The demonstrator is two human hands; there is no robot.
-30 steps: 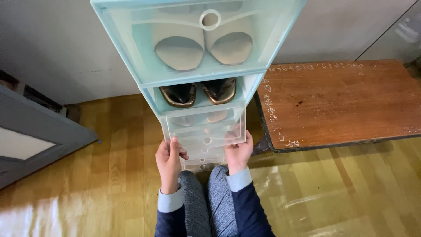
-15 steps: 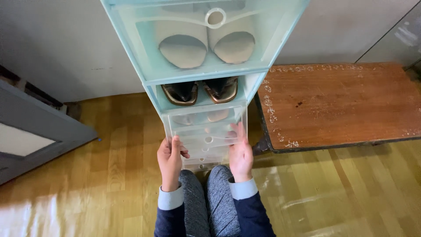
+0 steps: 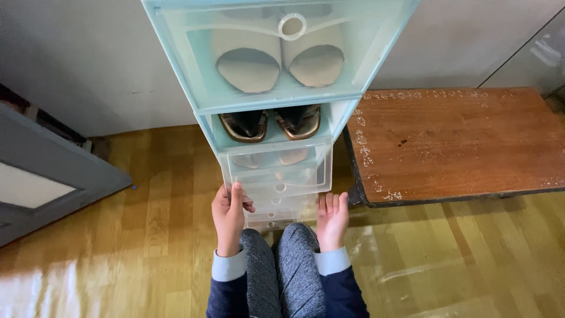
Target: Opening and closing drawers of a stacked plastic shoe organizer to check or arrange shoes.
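A stack of pale blue and clear plastic shoe boxes (image 3: 276, 176) rises in front of me. The top box (image 3: 365, 53) holds a pair of white shoes (image 3: 276, 59). The box below holds dark sandals (image 3: 271, 122). My left hand (image 3: 228, 215) grips the left side of a low clear box, thumb on its front. My right hand (image 3: 331, 219) lies flat against the right side of the lower boxes, fingers together and pointing up. My grey-clad knees (image 3: 282, 259) sit between my arms, close to the lowest box.
A dark brown wooden low table (image 3: 459, 141) with worn white edge pattern stands right of the stack. A grey door panel (image 3: 47, 176) angles in at the left. The floor (image 3: 147, 247) is glossy yellow wood; a white wall is behind.
My right hand has dropped from the side of the middle clear box down to the lower boxes. My left hand stays on the left side. The camera has moved slightly.
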